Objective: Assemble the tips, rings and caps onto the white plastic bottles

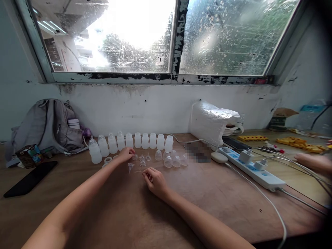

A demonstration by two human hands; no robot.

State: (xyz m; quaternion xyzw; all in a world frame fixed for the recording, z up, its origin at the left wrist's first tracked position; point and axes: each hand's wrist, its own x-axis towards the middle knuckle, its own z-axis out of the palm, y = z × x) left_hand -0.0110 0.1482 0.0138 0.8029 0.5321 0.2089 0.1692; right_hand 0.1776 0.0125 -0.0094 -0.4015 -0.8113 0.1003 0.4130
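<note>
Bottles (137, 140), translucent and squat like feeding bottles, stood upright in a row of about 10 along the back of the brown tabletop (116, 221), below the window (111, 38). At the left end of the row, several appeared topped with clear domed pieces; those toward the right looked uncovered, though small scale made their mouths hard to judge. In front lay the loose parts: clear rings (108, 159) beside the left forearm, clear teats (141, 158) near the middle, a separate funnel-shaped teat (131, 167) nearer the person, and a cluster of clear domed caps (176, 162) to the right. The left hand (126, 155) reached among the teats, fingers bent; whether it gripped any could not be told. The right hand (155, 181) rested low over the tabletop, fingers curled and drawn together, its grip likewise undetermined. By this evidence the work was partway: a few bottles seemed topped, while the remaining bottles and the loose parts were yet unjoined. A power strip (259, 173) lay well apart, at right.
</note>
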